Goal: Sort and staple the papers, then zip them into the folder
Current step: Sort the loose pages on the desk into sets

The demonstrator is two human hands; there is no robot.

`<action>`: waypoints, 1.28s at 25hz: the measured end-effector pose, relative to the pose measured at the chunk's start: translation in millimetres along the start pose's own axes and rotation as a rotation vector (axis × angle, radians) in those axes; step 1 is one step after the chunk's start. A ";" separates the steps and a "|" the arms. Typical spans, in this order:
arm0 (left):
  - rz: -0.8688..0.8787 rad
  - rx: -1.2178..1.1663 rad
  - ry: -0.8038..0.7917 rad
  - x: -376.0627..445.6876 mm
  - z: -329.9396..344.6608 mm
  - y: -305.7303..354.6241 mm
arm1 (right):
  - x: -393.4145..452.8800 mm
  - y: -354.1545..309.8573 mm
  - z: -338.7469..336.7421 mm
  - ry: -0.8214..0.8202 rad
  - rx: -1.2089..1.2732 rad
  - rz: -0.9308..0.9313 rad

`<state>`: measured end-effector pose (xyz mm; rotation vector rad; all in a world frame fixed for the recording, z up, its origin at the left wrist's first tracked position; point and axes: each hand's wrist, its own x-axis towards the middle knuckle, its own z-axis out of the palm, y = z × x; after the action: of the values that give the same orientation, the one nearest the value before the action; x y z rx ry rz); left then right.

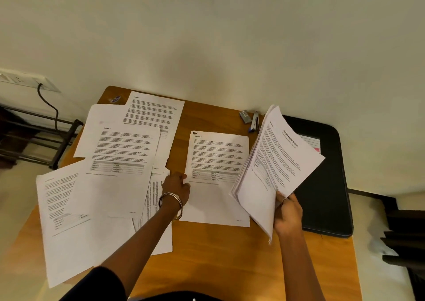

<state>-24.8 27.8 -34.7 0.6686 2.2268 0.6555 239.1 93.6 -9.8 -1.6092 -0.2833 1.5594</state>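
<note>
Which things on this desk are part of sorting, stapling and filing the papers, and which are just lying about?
Part of the job:
- paper stack, gripped by the right hand
- single sheet, touched by the left hand
- loose sheets spread at the left
- stapler
- black folder

Just lying about:
- small grey box beside the stapler, contents unclear
- wall socket and cable
</note>
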 end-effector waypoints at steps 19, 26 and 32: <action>0.377 -0.263 -0.201 -6.7 -23.9 9.7 | -10.0 12.0 24.1 -0.138 -0.226 -0.037; 0.129 -0.733 -0.338 -52.6 -47.8 28.7 | -20.9 26.5 36.9 -0.248 -0.670 -0.308; 0.390 -0.426 -0.237 -64.8 -49.6 26.3 | -39.3 17.9 25.8 -0.315 -0.461 -0.160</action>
<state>-14.8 -6.0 43.5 0.9093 1.6755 1.1406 201.2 66.6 9.3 -1.6198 -0.9779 1.6999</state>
